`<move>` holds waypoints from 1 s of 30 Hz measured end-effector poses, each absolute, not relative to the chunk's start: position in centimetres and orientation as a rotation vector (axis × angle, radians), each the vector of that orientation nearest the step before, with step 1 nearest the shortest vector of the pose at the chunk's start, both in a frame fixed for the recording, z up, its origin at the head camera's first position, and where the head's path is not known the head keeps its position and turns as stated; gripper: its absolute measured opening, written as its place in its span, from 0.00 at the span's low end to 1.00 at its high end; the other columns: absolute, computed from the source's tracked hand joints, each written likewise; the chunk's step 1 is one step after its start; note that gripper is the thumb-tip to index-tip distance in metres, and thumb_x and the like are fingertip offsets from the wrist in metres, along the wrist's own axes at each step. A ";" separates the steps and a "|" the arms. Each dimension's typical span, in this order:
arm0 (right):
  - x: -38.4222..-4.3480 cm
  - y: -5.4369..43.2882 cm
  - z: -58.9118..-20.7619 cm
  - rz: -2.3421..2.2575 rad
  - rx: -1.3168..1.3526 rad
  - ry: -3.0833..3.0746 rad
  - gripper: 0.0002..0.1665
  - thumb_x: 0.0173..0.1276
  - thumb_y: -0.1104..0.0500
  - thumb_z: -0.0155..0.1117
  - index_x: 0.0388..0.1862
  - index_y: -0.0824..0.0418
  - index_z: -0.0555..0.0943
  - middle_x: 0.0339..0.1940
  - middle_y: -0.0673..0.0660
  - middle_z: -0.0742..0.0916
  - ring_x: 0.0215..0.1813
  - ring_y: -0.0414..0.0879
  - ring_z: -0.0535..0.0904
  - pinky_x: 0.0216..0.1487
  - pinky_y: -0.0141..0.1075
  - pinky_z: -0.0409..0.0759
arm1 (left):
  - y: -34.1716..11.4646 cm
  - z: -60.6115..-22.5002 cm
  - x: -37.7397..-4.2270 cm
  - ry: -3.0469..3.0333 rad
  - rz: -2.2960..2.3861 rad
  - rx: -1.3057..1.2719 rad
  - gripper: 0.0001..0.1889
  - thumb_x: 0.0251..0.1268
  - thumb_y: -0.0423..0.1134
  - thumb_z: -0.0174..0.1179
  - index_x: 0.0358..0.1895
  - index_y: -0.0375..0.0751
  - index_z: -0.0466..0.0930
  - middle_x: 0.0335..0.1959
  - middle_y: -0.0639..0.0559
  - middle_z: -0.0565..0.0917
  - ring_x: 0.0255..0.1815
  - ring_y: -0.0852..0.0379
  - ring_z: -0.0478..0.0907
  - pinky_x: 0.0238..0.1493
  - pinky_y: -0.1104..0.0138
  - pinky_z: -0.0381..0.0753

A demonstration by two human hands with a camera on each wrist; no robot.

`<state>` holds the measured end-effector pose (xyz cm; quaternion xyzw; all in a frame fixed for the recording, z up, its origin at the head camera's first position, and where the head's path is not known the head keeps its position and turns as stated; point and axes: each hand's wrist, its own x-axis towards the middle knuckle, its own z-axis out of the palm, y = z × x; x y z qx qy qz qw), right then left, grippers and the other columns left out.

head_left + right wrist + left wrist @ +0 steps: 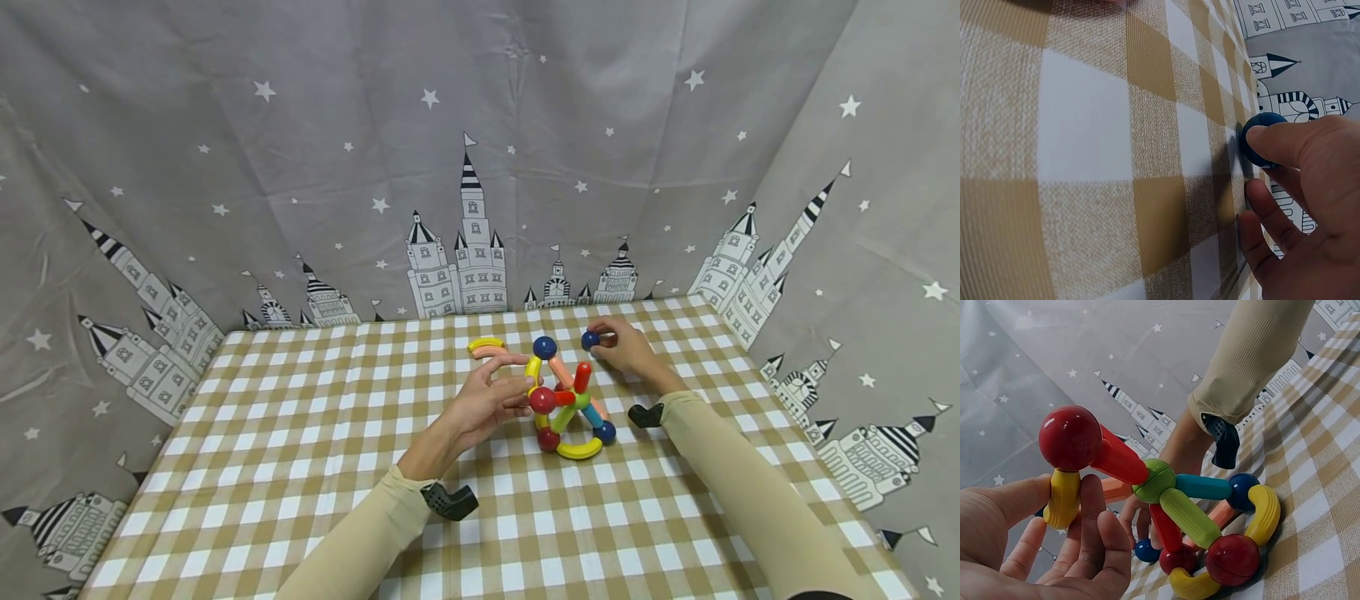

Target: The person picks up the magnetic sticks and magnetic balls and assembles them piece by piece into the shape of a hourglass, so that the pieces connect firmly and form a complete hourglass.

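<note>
A structure of magnetic balls and sticks stands on the table, built around a green ball (pixel 1154 480) in the left wrist view. Thumb and fingers of my left hand (pixel 480 408) pinch a yellow curved stick (pixel 1063 495) below a red ball (pixel 1070 437). A red stick (pixel 1117 457) joins that red ball to the green one. Beyond the structure, my right hand (pixel 628 350) pinches a loose dark blue ball (pixel 589 340) at the tabletop. Another dark blue ball (pixel 544 347) tops the structure's far side, with a yellow curved stick (pixel 579 449) along its base.
Two loose curved sticks lie behind the left hand, a yellow one (pixel 486 342) and an orange one (pixel 489 352). A checked cloth (pixel 285 467) covers the table. A grey curtain (pixel 337 108) with printed castles hangs behind and at both sides.
</note>
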<state>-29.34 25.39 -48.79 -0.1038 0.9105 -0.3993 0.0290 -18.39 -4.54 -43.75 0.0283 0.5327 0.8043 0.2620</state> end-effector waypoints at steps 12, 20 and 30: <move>-28.7 25.7 -47.6 -1.156 -0.405 2.837 0.22 0.68 0.66 0.70 0.60 0.64 0.78 0.60 0.69 0.83 0.54 0.62 0.83 0.58 0.55 0.80 | -4.6 -43.6 -18.3 1.447 2.181 0.081 0.23 0.73 0.32 0.63 0.68 0.42 0.71 0.61 0.30 0.81 0.36 0.52 0.84 0.41 0.63 0.85; -27.0 25.8 -44.5 -1.127 -0.591 2.864 0.21 0.67 0.65 0.71 0.58 0.65 0.80 0.55 0.68 0.86 0.46 0.59 0.86 0.48 0.51 0.83 | -4.6 -43.7 -18.2 1.449 2.184 0.087 0.23 0.73 0.32 0.63 0.68 0.41 0.70 0.54 0.37 0.86 0.36 0.53 0.84 0.41 0.63 0.85; -23.7 25.8 -40.8 -1.253 -0.755 2.850 0.21 0.68 0.63 0.73 0.58 0.62 0.82 0.51 0.60 0.87 0.44 0.54 0.86 0.45 0.48 0.86 | -4.5 -43.8 -18.2 1.431 2.200 0.054 0.21 0.73 0.32 0.63 0.66 0.42 0.72 0.57 0.34 0.84 0.33 0.52 0.82 0.39 0.64 0.84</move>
